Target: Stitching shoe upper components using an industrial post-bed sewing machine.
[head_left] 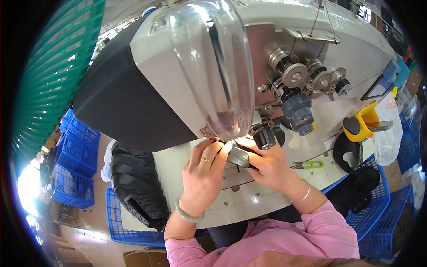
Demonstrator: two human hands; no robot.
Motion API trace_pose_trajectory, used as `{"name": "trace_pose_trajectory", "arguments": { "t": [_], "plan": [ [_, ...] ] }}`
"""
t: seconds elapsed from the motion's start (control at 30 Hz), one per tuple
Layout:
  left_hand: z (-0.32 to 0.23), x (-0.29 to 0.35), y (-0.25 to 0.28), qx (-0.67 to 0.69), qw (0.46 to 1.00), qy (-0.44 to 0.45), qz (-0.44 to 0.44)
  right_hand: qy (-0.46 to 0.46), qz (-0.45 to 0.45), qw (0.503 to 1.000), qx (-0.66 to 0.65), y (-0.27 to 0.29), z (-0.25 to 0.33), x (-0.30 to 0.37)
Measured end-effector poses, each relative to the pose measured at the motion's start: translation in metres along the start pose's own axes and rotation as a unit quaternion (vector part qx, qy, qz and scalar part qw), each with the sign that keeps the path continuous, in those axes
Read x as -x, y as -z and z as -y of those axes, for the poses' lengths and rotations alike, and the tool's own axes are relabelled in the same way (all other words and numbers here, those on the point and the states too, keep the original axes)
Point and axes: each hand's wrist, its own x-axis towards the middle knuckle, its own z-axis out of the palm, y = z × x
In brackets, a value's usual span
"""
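Observation:
A small grey-and-black piece of fabric (239,158) lies under the head of a sewing machine (171,75), in the lit spot by the needle. My left hand (202,180) grips its left side, fingers bent and pressed together. From the other side, my right hand (270,167) pinches the same piece, with fingertips partly hidden behind the machine's black round part (263,135). The needle itself is hidden. A clear plastic shield (213,66) hangs above my fingers. Close to my right wrist, green-handled thread snips (312,164) rest on the pale machine bed (249,196).
Nested black moulded pieces (135,182) stand left of the bed. At right are a yellow holder (365,120), a black curved piece (346,153) and a blue basket (367,218) with black items. Blue crates (73,184) stack at far left, below a green slatted guard (58,66).

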Motion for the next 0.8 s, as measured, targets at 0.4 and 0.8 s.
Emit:
{"name": "trace_pose_trajectory", "arguments": {
  "t": [0.4,0.8],
  "plan": [
    [0.009,-0.006,-0.009,0.129,0.983,0.109,-0.069,-0.044,0.026,0.995,-0.09,0.001,0.001,-0.013],
    [0.018,0.001,-0.003,0.001,0.995,-0.082,-0.058,0.04,0.078,0.996,-0.027,0.018,-0.004,-0.014]
  ]
}}
